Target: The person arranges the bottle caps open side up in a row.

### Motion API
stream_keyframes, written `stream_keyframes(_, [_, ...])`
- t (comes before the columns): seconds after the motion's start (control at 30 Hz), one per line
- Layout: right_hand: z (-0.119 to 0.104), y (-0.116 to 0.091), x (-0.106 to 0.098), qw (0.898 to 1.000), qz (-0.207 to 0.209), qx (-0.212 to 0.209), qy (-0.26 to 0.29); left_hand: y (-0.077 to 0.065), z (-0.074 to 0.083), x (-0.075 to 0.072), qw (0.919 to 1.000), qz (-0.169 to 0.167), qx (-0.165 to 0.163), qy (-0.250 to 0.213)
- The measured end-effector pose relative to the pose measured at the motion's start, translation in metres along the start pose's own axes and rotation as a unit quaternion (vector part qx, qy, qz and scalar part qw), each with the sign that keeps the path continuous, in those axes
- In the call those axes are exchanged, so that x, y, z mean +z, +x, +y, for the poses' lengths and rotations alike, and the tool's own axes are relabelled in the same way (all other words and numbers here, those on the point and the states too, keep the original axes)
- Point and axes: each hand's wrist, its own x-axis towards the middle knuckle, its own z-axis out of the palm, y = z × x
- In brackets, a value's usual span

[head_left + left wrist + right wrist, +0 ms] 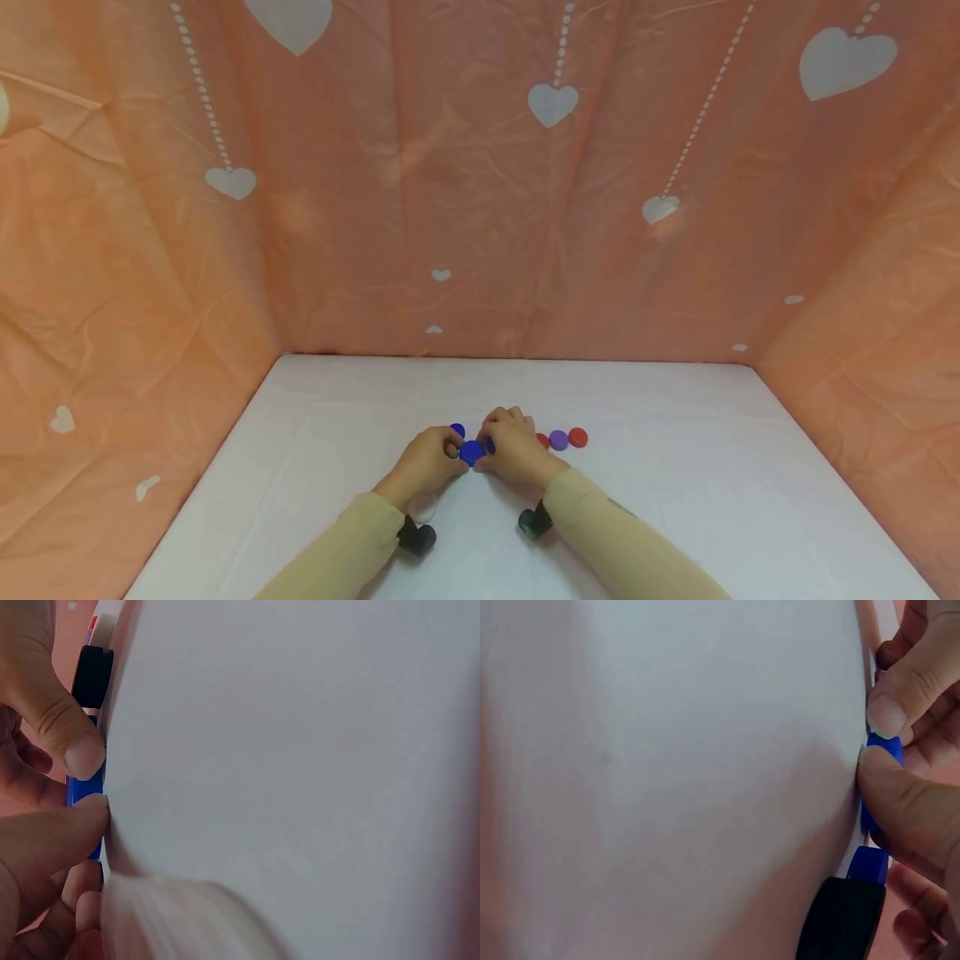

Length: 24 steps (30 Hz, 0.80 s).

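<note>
A blue disc (472, 453) lies on the white table between the hands, its rim gripped from both sides. My left hand (429, 460) pinches its left part with thumb and fingers; my right hand (516, 448) pinches its right part. In the right wrist view the two thumbs sit close together on the side of the blue disc (870, 814). Another blue disc (457, 430) is just behind the left fingertips. Beside the right fingers stands a second blue piece (868, 864), partly behind a black disc (840, 922) that the head view hides.
A red disc (577, 437), a purple disc (558, 440) and another red disc (542, 440) line up right of the right hand. A pale disc (423, 507) lies by the left wrist. Orange cloth with hearts (480, 317) walls the table (637, 400) at back and sides.
</note>
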Motion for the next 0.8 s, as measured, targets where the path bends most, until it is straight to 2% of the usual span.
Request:
stream_keyframes(0.17, [-0.004, -0.001, 0.001, 0.999, 0.01, -0.031, -0.017, -0.003, -0.002, -0.005, 0.9994, 0.002, 0.035, -0.002])
stream_keyframes(0.37, [-0.009, -0.004, -0.001, 0.998, 0.042, -0.052, -0.007, -0.01, -0.001, -0.015, 0.9971, 0.015, 0.074, -0.009])
stream_keyframes(0.5, [-0.015, -0.01, -0.004, 0.997, 0.05, -0.042, 0.032, -0.016, 0.003, -0.022, 0.9957, 0.017, 0.091, -0.005])
stream_keyframes(0.6, [-0.018, -0.014, -0.002, 0.997, 0.046, -0.024, 0.057, -0.021, 0.003, -0.024, 0.9963, 0.007, 0.085, -0.01])
stream_keyframes(0.8, [-0.021, -0.019, 0.005, 0.997, 0.048, -0.03, 0.051, -0.029, 0.0, -0.025, 0.9974, -0.009, 0.068, -0.021])
